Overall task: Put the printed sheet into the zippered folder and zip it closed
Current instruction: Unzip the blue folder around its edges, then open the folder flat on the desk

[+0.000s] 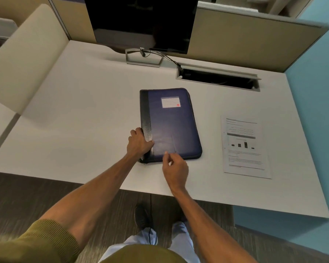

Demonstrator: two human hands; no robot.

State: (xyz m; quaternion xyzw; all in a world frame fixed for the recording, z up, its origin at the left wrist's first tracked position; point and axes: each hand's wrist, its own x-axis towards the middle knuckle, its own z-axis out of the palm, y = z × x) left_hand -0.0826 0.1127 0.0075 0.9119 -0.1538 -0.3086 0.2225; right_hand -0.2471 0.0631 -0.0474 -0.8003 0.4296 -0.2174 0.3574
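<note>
A dark blue zippered folder [171, 126] with a black spine and a white label lies closed and flat on the white desk [84, 111]. My left hand [139, 142] rests on the folder's near left edge, fingers spread over the black spine. My right hand [175, 168] hovers at the folder's near edge, fingers curled with thumb and forefinger pinched together; what they pinch is too small to tell. The printed sheet [244, 147], white with text and a bar chart, lies flat on the desk to the right of the folder, apart from it.
A black monitor [141, 21] on a silver stand [143, 58] stands at the back of the desk. An open cable slot [217, 78] is cut into the desk at the back right. Beige partition panels [245, 38] enclose the desk. The desk's front edge runs just under my forearms.
</note>
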